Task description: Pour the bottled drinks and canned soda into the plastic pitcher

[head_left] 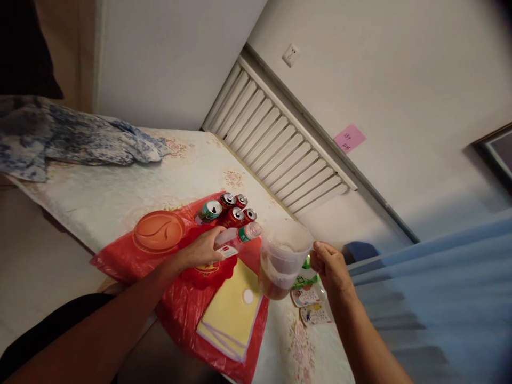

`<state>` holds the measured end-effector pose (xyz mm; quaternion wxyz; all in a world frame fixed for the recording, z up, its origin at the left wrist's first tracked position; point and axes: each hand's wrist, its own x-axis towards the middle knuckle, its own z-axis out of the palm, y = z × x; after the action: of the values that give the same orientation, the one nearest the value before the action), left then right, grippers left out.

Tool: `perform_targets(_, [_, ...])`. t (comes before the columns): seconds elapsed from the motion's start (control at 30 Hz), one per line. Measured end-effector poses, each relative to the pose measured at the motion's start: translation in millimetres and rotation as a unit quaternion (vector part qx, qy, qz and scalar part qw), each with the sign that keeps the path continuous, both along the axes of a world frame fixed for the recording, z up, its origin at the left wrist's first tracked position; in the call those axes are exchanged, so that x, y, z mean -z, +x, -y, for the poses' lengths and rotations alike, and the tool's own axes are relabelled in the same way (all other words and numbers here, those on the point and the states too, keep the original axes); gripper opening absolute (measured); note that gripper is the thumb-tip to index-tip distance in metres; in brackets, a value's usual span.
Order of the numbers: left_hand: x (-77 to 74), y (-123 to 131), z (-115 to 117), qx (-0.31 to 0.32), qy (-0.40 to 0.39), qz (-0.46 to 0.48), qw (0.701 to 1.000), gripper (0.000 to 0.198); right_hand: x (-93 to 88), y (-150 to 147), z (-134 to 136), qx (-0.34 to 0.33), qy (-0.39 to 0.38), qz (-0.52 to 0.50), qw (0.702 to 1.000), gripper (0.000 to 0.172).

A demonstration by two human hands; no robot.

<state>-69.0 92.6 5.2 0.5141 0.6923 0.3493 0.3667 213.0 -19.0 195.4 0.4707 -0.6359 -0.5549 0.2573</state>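
Note:
My left hand (205, 248) is closed round a clear plastic bottle (242, 234) with a green and red label, which tilts toward the pitcher. My right hand (328, 262) grips the handle of a translucent plastic pitcher (284, 257) with brownish liquid low inside. Below the bottle lies a red scalloped dish (224, 273), partly hidden by my left hand. A folded yellow cloth (232, 312) with a white round spot lies beside it on a red plastic sheet (180, 306). Several opened drink cans, among them a green can (208, 212), stand behind the bottle.
An orange round container (159, 231) sits left on the red sheet. Green-and-white printed packages (310, 298) lie beyond the pitcher. The table (188, 176) has a floral cover; a blue patterned cloth (92, 136) lies on it. A radiator (276, 133) and blue curtain (440, 288) border it.

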Motion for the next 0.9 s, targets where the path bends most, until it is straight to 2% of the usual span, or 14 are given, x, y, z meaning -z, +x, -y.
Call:
perform_targets(0.17, [-6.1, -10, -4, -0.009, -0.031, 0.068, 0.997, 0.069, 18.3, -24, -4, 0.053, 0.067, -0.176, 0.981, 0.058])
perform_targets(0.33, [-15.0, -26, -6, -0.085, 0.019, 0.136, 0.987, 0.077, 39.7, -51, -17, 0.072, 0.095, -0.258, 0.959, 0.049])
perform_targets(0.5, [-19.1, -39, -5, -0.178, 0.074, 0.158, 0.968, 0.077, 63.8, -84, -33, 0.068, 0.112, -0.307, 0.943, 0.048])
perform_targets(0.63, [-17.0, -46, -3, -0.258, 0.078, 0.155, 0.950, 0.076, 82.8, -104, -45, 0.058, 0.119, -0.321, 0.938, 0.046])
perform_targets(0.9, [-8.6, -58, 1, -0.309, 0.100, 0.182, 0.928, 0.073, 123.2, -127, -56, 0.066, 0.118, -0.333, 0.933, 0.042])
